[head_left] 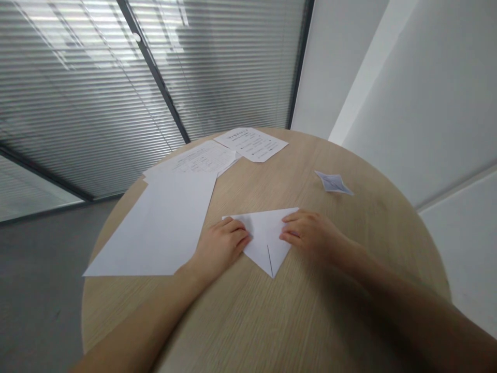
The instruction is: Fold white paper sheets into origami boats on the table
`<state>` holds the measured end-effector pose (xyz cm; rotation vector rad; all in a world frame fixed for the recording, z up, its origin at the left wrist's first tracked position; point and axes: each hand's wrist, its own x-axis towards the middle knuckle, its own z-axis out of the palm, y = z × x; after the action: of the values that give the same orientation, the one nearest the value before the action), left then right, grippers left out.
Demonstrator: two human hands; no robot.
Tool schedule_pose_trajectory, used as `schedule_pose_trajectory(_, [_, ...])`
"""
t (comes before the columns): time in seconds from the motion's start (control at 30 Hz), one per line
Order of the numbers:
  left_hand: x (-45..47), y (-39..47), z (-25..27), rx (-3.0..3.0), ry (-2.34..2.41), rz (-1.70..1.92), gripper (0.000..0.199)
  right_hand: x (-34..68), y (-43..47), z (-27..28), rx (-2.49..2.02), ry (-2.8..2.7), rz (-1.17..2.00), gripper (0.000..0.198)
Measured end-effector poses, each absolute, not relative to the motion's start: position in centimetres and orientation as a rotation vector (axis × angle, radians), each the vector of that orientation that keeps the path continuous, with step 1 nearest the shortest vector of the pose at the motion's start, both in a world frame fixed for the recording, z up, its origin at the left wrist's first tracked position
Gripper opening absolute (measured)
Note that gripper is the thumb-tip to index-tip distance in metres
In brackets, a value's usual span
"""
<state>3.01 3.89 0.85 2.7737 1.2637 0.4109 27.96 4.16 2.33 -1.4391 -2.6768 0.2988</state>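
Observation:
A white sheet of folded paper (pixel 264 228) lies on the table between my hands, its point toward me and a slit running up from that point. My left hand (pixel 223 241) is closed on its left side, fingers bent and held together at the edge. On the right side, my right hand (pixel 310 233) grips the paper near the upper right corner, its fingers close together. The thumbs are mostly hidden. Beyond my right hand sits a small folded paper piece (pixel 333 183) with pointed ends, touched by neither hand.
A large blank white sheet (pixel 166 228) lies left of my left hand and reaches the left edge of the round wooden table (pixel 248 326). Printed sheets (pixel 252 144) overlap at the far side. Blinds (pixel 233 67) and a white wall (pixel 435 93) stand behind the table.

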Motion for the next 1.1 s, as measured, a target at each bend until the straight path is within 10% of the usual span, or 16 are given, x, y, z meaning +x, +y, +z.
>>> schedule_pose_trajectory(0.17, [2.1, 5.1, 0.5, 2.618, 1.364, 0.531, 0.014, 29.3, 6.2, 1.6, -1.471, -2.495, 0.39, 0.011])
schedule_pose_trajectory(0.53, [2.1, 5.5, 1.3, 2.511, 1.561, 0.316, 0.052, 29.8, 7.6, 2.0, -1.565, -2.5, 0.618, 0.065])
schedule_pose_trajectory(1.1, [3.0, 5.2, 2.2, 2.336, 1.552, 0.218, 0.035, 28.5, 6.5, 3.9, -1.601, -2.626, 0.734, 0.044])
